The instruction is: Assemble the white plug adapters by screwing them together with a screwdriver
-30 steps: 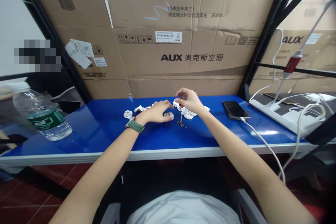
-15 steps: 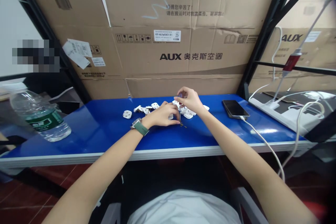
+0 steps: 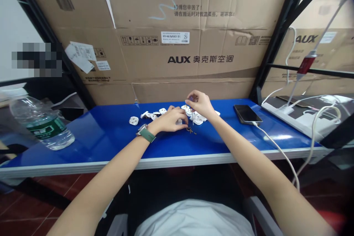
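My left hand [image 3: 173,118], with a watch [image 3: 145,132] on its wrist, is curled over the blue tabletop. A white plug part [image 3: 179,121] shows between its thumb and fingers. Just beyond the thumb tip lie several small brass-coloured screws [image 3: 189,130]. My right hand [image 3: 201,103] pinches the purplish handle of a screwdriver [image 3: 193,118], its thin shaft pointing down, the tip above the screws. Several white plug pieces [image 3: 198,119] lie behind and under the right hand. More white pieces [image 3: 134,120] are spread to the left of my left hand, some partly hidden by it.
A water bottle [image 3: 47,125] leans at the left end of the blue table [image 3: 110,143]. On the right lie a phone [image 3: 247,114] with a white cable [image 3: 276,149] and a power strip [image 3: 293,120]. A large cardboard box [image 3: 199,73] stands along the back.
The screwdriver's tip has lifted off the screws and moved slightly right and up with my right hand. My left thumb has drawn a little to the left, uncovering more of the screws.
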Demonstrator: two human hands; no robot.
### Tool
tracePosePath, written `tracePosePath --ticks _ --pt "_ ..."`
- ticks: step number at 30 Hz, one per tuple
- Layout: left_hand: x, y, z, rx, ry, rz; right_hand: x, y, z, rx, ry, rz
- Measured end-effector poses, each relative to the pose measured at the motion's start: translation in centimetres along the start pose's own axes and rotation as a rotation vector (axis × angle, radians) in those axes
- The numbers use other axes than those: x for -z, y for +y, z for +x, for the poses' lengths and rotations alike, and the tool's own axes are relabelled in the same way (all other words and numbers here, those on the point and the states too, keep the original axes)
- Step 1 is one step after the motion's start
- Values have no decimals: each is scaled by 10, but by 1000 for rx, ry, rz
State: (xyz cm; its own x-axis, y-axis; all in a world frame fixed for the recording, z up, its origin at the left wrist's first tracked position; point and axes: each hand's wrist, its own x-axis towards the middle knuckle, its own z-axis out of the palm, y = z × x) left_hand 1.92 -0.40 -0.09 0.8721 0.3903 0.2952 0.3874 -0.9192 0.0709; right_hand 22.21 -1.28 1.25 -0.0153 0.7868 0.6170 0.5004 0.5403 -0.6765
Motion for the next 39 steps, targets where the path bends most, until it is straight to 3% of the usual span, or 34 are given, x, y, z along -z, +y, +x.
tracePosePath --ticks 5,9,13,17,23,26,33,39 --pt "10 -10 -10 185 21 119 0 7 4 108 65 -78" --pt "10 -22 -17 198 -112 100 0 11 6 167 48 -149" --pt "6 -28 -16 176 -139 44 -1 11 5 177 24 -157" --pt "3 -28 -12 172 -41 -21 0 11 3 132 -52 -147" --pt "0 -27 -2 247 298 -238 1 12 1 105 -327 -255" --pt "-1 -24 1 241 414 -352 0 9 -2 87 -430 -271" --pt "-11 -23 1 255 329 -634 0 6 -3 188 -392 -144" --pt "-14 -23 2 266 361 -585 1 7 -4 165 -378 -137"
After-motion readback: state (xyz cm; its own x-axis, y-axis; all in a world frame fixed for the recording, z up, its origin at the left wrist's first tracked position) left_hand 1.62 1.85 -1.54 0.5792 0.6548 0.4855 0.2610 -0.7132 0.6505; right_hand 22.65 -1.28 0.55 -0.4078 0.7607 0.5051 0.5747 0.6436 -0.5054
